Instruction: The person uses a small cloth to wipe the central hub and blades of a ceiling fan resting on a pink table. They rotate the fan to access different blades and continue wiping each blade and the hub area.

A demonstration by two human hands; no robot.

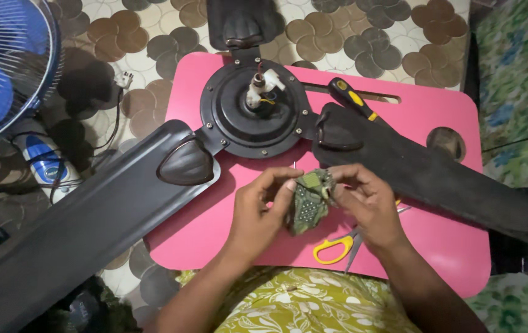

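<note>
head view: both hands, left hand (257,213) and right hand (368,203), clamp a small green circuit board (308,200) above the pink worktop (442,246), near the black ceiling fan motor (254,111); yellow-handled scissors (336,246) lie just right.

Small green circuit board (307,202) (studded with solder dots) held tilted above the pink table (436,111).

Your left hand (257,213) and right hand (367,200) are holding the circuit board (308,200) above the tray (442,246); the fan motor (253,108) is lying behind, scissors (336,245) apparently resting under your right wrist.
</note>
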